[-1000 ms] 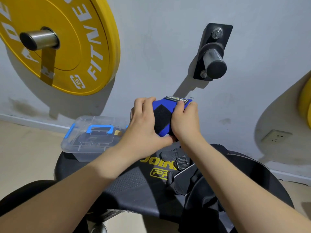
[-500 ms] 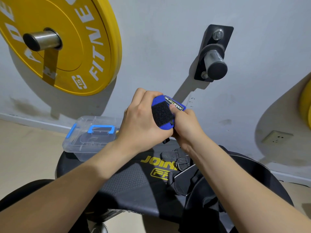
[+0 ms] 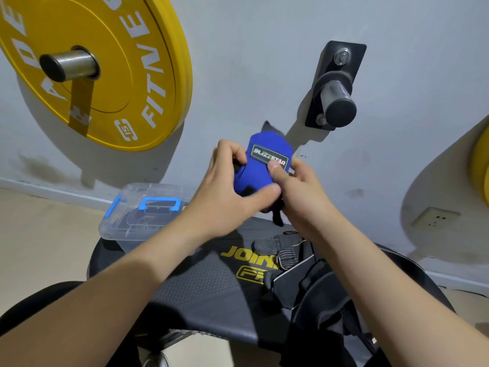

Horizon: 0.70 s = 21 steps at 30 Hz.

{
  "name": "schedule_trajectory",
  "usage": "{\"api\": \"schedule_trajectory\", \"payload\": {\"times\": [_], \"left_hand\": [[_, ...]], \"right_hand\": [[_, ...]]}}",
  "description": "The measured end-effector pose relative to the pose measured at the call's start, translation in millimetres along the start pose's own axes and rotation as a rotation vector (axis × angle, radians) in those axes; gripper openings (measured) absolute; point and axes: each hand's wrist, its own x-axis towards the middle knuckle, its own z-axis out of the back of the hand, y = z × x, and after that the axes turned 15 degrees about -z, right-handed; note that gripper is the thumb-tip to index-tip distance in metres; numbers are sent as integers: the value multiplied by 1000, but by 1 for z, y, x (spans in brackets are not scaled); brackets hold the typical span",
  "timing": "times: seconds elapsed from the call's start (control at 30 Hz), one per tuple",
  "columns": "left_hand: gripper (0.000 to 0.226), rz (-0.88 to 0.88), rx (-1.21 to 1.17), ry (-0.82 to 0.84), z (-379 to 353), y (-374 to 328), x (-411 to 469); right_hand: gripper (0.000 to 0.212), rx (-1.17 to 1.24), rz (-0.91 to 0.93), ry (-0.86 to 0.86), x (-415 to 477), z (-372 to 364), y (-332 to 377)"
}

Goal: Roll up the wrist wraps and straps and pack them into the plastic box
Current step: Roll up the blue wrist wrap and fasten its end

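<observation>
Head view. Blue wrist wrap (image 3: pixel 264 165) held in the air just above frame centre, in front of the grey wall, rolled into a compact bundle. Label patch faces the camera; its lettering is blurred. A black tab hangs from the bundle at 6 o'clock and a black tip pokes out at 12 o'clock. Left hand (image 3: pixel 225 186) grips the bundle from 9 o'clock, fingers curled over its left edge, thumb laid across the lower edge. Right hand (image 3: pixel 301 192) grips from 3 o'clock, thumb pressed on the label's lower corner; its fingers go behind the roll and are hidden. Plastic box (image 3: pixel 119 226) sits at 8 o'clock of the hands, on the far-left end of the black bench pad (image 3: pixel 206 287), clear lid on, blue handle (image 3: pixel 158 203) lying flat; contents cannot be made out. Black straps (image 3: pixel 283 250) lie in a loose heap on the pad at 6 o'clock of the hands, well apart from the box. On the wall: yellow weight plate (image 3: pixel 119 62) at 10 o'clock on its peg, bare storage peg (image 3: pixel 338 102) at 1 o'clock, socket (image 3: pixel 434 217) at 3 o'clock.
</observation>
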Motion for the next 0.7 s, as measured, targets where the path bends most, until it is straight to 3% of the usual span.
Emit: {"api": "schedule_trajectory", "payload": {"times": [0.07,0.13,0.23,0.3,0.4,0.6,0.7], "left_hand": [[67,114,-6,59,1,6,-1],[76,175,-35,123,-2,8,-2],[60,380,-483,-16,-2,2,3],[47,516,-779,-137,3,1,10],[44,583,-919,-162,10,3,13],[61,603,-1135,44,20,7,9],[66,596,-1136,91,23,10,9]], "right_hand": [[16,-164,121,-115,0,-2,-6],[13,-156,146,-175,1,-6,-12],[13,-133,183,-216,4,-8,-12],[11,-70,193,-182,6,-6,-8],[14,81,173,-67,4,-4,-3],[29,178,156,70,-2,-5,2],[29,153,166,136,-5,-6,3]]}}
